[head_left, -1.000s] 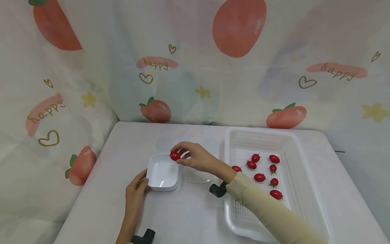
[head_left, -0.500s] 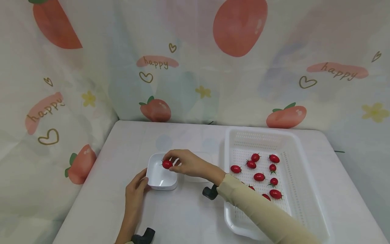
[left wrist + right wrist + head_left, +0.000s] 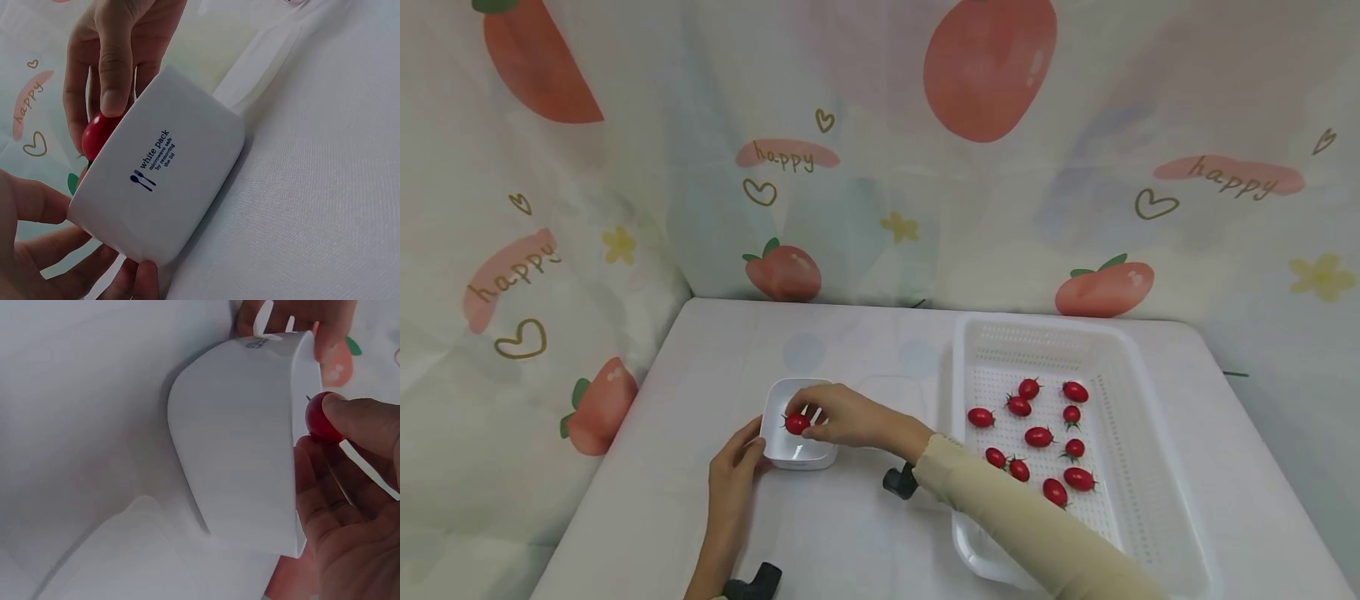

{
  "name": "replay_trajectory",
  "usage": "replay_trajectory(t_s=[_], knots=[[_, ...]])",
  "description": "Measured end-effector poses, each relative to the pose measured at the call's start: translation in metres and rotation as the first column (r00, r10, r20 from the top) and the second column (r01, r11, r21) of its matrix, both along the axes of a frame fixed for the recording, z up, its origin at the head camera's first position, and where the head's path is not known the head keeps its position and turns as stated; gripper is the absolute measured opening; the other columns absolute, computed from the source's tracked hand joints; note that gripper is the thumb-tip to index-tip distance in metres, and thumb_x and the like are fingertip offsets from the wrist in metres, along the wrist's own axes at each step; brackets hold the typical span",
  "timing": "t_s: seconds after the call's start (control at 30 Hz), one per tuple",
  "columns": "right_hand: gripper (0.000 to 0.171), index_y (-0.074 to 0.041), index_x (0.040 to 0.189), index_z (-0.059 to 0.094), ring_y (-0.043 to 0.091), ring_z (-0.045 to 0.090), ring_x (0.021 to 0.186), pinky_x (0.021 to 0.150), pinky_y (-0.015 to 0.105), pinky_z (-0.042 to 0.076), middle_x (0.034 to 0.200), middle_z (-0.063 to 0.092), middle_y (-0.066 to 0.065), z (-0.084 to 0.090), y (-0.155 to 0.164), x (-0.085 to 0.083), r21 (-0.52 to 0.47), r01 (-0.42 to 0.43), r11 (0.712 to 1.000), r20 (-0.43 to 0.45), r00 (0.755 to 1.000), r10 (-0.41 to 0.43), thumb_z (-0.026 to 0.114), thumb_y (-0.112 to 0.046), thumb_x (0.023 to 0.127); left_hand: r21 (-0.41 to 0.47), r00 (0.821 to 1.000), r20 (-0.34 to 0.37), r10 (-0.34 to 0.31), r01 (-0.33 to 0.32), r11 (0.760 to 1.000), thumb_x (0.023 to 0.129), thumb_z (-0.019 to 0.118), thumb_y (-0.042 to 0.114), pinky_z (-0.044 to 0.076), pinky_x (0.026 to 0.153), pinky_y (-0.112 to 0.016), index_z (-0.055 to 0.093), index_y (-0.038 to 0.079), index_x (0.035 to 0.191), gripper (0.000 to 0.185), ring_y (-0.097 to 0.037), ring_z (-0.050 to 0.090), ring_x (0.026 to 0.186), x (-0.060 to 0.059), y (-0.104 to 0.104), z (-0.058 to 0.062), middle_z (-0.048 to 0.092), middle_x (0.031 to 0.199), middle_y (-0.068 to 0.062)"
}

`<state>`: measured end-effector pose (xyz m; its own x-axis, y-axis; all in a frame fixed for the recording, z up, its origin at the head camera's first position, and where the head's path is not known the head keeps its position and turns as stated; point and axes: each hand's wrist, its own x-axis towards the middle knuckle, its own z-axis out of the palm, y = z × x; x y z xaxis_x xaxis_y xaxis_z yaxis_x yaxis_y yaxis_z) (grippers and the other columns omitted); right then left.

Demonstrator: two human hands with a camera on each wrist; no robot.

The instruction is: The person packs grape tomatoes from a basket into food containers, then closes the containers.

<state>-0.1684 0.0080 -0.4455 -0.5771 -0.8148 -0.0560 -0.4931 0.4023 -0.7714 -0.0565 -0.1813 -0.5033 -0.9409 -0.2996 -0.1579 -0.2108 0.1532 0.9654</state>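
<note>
My right hand (image 3: 853, 418) pinches a red cherry tomato (image 3: 796, 424) between thumb and fingers. The tomato, its green stem pointing left, is over the opening of a small square white container (image 3: 799, 463). In the right wrist view the tomato (image 3: 322, 419) is at the rim, partly behind my thumb. My left hand (image 3: 735, 471) grips the container's left side, its thumb at the rim and fingertips low on the wall in the left wrist view. Printed words and a fork-and-spoon mark show on the container wall (image 3: 187, 169). My right hand partly covers the container's inside in the head view.
A large white perforated basket (image 3: 1153, 483) stands on the right of the table, with several loose cherry tomatoes (image 3: 1039, 437) in it. A clear flat lid (image 3: 891, 388) lies just right of the container, partly under my right hand. A patterned cloth hangs behind the table.
My right hand has moved left and nearer to me with the cherry tomato, from the container's far right corner to over its middle. My left hand has stayed on the container.
</note>
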Motion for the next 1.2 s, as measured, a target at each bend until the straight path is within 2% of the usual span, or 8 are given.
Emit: replay_trajectory(t_s=[0.2,0.33,0.5,0.77,0.93,1.2], knots=[[0.031,-0.008,0.127,0.067,0.012,0.067,0.111,0.097,0.023,0.058,0.123,0.072,0.003,-0.006,-0.006,0.002,0.042,-0.051,0.998,-0.023,0.998,0.052,0.072,-0.004,0.097,0.018,1.000,-0.009,0.006,-0.006,1.000,0.110,0.050,0.018,0.058,0.089,-0.013,0.058,0.012,0.148,0.040,0.002,0.064,0.110,0.000,0.000,-0.001,0.057,0.154,-0.008],[0.030,-0.010,0.126,0.067,0.006,0.065,0.108,0.095,0.016,0.055,0.122,0.072,0.000,-0.010,-0.015,0.004,0.089,-0.060,0.994,-0.043,0.997,0.064,0.072,-0.005,0.097,0.022,1.000,-0.014,0.007,-0.007,1.000,0.110,0.050,0.019,0.058,0.089,-0.013,0.058,0.012,0.149,0.040,0.007,0.061,0.109,0.000,-0.001,-0.002,0.057,0.155,-0.008],[0.027,-0.012,0.124,0.068,0.004,0.065,0.104,0.092,0.012,0.053,0.115,0.073,-0.003,-0.012,-0.023,0.006,0.143,-0.094,0.985,-0.089,0.990,0.108,0.071,-0.006,0.098,0.024,1.000,-0.008,0.011,-0.011,1.000,0.110,0.050,0.020,0.057,0.090,-0.012,0.057,0.012,0.149,0.041,0.006,0.060,0.111,0.001,0.000,-0.001,0.055,0.156,-0.008],[0.023,-0.012,0.118,0.070,0.005,0.067,0.100,0.087,0.010,0.052,0.110,0.074,-0.002,-0.013,-0.031,0.007,0.188,-0.123,0.974,-0.154,0.976,0.153,0.075,-0.008,0.096,0.076,1.000,-0.018,0.011,-0.009,0.997,0.110,0.051,0.019,0.058,0.091,-0.016,0.058,0.011,0.148,0.040,0.003,0.061,0.115,0.001,0.000,-0.001,0.056,0.154,-0.007],[0.020,-0.011,0.114,0.071,0.005,0.065,0.093,0.082,0.011,0.052,0.106,0.075,-0.002,-0.013,-0.037,0.008,0.220,-0.096,0.971,-0.172,0.976,0.135,0.077,-0.011,0.095,0.080,1.000,-0.021,0.009,-0.008,0.997,0.110,0.052,0.019,0.058,0.091,-0.016,0.058,0.011,0.148,0.039,0.000,0.062,0.114,0.002,-0.001,-0.003,0.058,0.152,-0.008],[0.019,-0.017,0.110,0.069,0.001,0.057,0.082,0.072,0.014,0.048,0.096,0.071,-0.008,-0.020,-0.043,0.008,0.331,-0.023,0.943,-0.307,0.943,0.131,0.079,-0.019,0.094,0.064,0.999,-0.032,0.008,-0.006,0.998,0.110,0.052,0.020,0.059,0.091,-0.017,0.059,0.012,0.147,0.039,-0.008,0.063,0.118,0.001,-0.001,-0.005,0.059,0.151,-0.008]])
